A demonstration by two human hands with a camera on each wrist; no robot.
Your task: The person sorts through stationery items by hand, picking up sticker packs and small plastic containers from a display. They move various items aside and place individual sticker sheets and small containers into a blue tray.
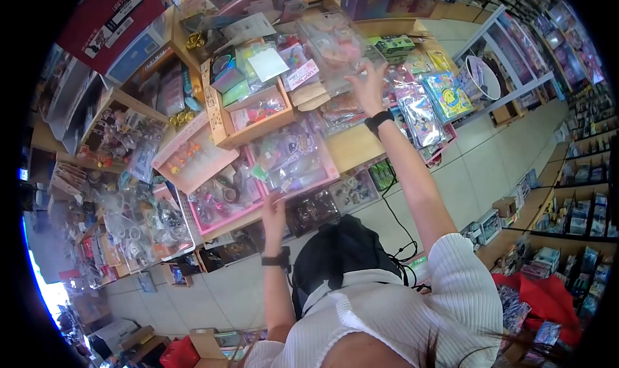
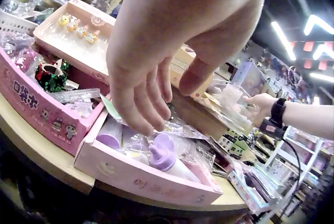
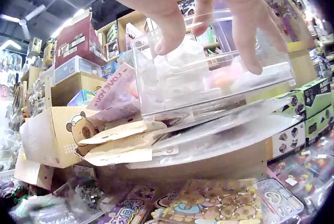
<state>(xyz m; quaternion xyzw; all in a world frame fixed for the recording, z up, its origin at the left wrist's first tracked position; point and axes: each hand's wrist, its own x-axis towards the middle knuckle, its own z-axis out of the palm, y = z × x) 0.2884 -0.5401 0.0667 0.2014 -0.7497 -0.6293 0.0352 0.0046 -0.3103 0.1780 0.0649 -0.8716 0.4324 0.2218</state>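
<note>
My right hand (image 1: 367,87) reaches up and forward to a clear plastic box (image 1: 332,46) on top of the piled goods. In the right wrist view its fingers (image 3: 245,51) curl over the top and front of the clear plastic box (image 3: 209,83), gripping it. My left hand (image 1: 274,213) hovers lower down over a pink tray (image 1: 335,173) of wrapped toys. In the left wrist view its fingers (image 2: 148,109) hang relaxed just above plastic-wrapped toy bottles (image 2: 167,156) in the pink tray (image 2: 141,181); I see nothing held.
A cardboard box printed with a bear (image 3: 52,135) lies under and left of the clear box. A second pink tray (image 2: 31,104) stands left of the first. The wooden display table (image 1: 351,145) is crowded; tiled floor (image 1: 477,168) and stocked shelves lie to the right.
</note>
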